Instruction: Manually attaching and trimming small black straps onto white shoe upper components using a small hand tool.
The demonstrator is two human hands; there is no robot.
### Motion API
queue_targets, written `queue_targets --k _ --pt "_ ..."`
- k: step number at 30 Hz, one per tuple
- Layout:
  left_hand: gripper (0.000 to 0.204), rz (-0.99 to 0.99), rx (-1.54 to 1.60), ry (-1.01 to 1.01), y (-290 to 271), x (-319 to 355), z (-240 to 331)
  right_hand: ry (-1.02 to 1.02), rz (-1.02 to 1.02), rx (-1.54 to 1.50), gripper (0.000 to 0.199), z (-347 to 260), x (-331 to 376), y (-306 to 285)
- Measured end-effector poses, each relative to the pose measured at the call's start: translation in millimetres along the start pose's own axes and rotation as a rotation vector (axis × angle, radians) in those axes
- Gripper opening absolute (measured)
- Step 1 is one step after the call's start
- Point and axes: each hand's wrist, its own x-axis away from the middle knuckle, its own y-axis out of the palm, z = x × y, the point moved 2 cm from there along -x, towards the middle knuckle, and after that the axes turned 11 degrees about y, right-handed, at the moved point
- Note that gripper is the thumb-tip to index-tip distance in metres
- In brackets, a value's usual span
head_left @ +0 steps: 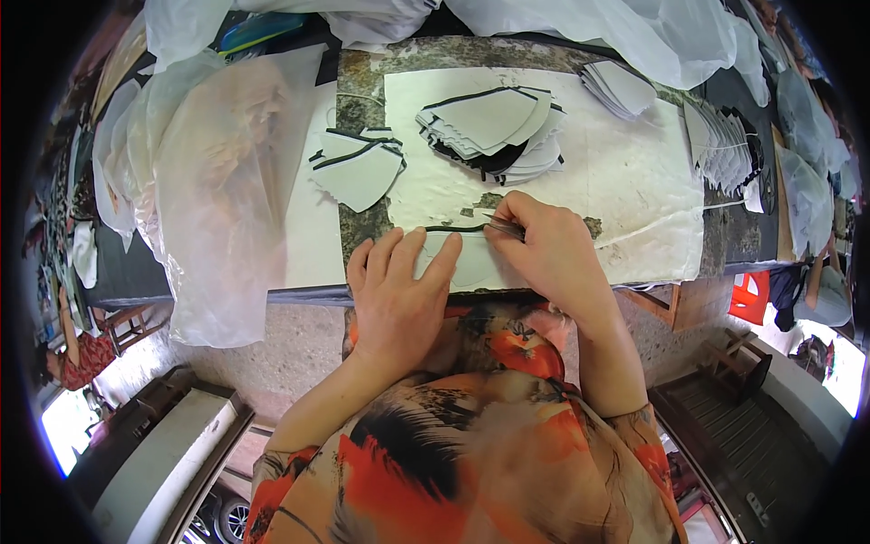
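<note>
Lighting: bright, even daylight; soft shadows beneath the hands (471, 272) on the pale surface (625, 181). Glare: blown-out patches at 4 and 8 o'clock. Distortion: strong fisheye bending, black vignette around the rim. Focus: centre sharp, edges soft.

Flat pale grey cut piece (471, 258) with a black-trimmed top edge, at the table's near edge
</note>
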Motion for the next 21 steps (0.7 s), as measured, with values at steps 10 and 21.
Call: queue_targets --k 10,21 --pt "0.039 0.011 0.030 0.072 2.9 -5.4 3.5 -0.025 -0.013 -0.010 0.021 4.4 0.6 -5.3" --pt "0.050 -0.069 0.085 0.063 -0.1 -9.2 8.1 -0.035 -0.037 0.033 0.021 8.6 -0.8 -10.3"
